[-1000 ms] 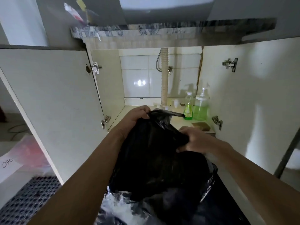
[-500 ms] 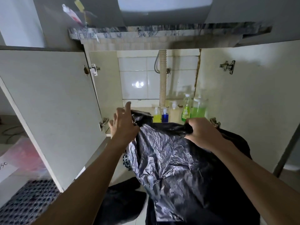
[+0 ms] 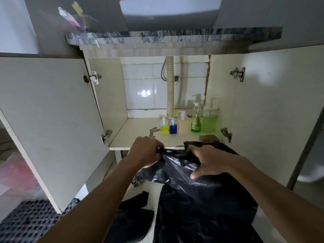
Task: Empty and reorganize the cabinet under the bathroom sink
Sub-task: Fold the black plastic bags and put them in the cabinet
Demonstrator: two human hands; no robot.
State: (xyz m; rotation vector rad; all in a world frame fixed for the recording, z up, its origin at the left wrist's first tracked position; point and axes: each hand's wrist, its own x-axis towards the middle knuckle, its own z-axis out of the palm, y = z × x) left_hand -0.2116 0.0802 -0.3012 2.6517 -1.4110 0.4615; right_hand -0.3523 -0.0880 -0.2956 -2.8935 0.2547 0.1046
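We had both hands clamped on the black bag (image 3: 201, 199) at centre frame, left hand (image 3: 145, 152) and right hand (image 3: 208, 161) pinching its top edge, bag hanging below them, bottles (image 3: 190, 122) above on the cabinet shelf (image 3: 140, 135), nearer the right hand.

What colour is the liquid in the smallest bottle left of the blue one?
Yellow: the small bottle on the cabinet shelf, in the head view.

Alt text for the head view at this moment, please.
Both hands, left hand and right hand, grip the top of a black plastic bag in front of the open under-sink cabinet, where five bottles stand beside the drain pipe.
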